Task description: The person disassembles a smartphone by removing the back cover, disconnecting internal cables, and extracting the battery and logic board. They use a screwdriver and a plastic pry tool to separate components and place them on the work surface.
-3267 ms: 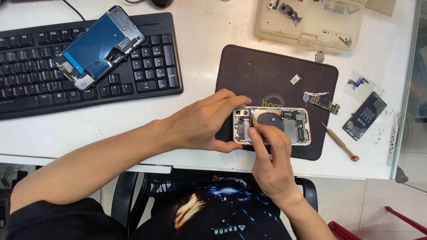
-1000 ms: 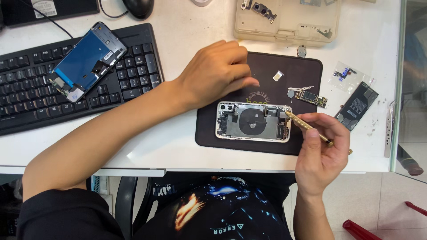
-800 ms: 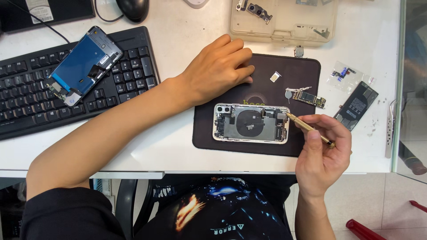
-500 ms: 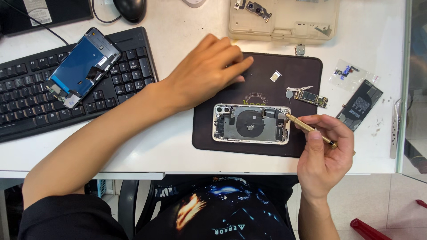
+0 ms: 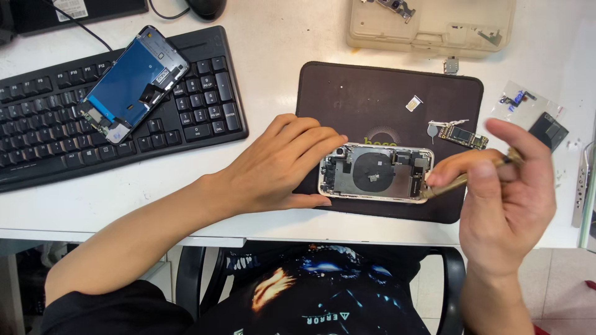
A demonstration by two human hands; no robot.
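Observation:
An opened phone body point(image 5: 376, 173) lies on a dark work mat point(image 5: 385, 99), its round coil and inner parts exposed. My left hand point(image 5: 279, 164) rests against the phone's left end, fingers on its top edge and thumb at its lower corner. My right hand point(image 5: 506, 192) holds a thin brass-coloured screwdriver point(image 5: 462, 179) whose tip touches the phone's right end. A small circuit board point(image 5: 462, 136) lies on the mat just above the tool.
A black keyboard point(image 5: 43, 142) sits at the left with a detached blue-backed phone screen point(image 5: 131, 82) lying on it. A beige parts tray point(image 5: 434, 28) stands at the back. Small parts and a black battery point(image 5: 547, 130) lie to the right of the mat.
My left hand has moved down from the mat's upper part onto the phone's left end. The right hand brought the screwdriver tip to the phone's right end.

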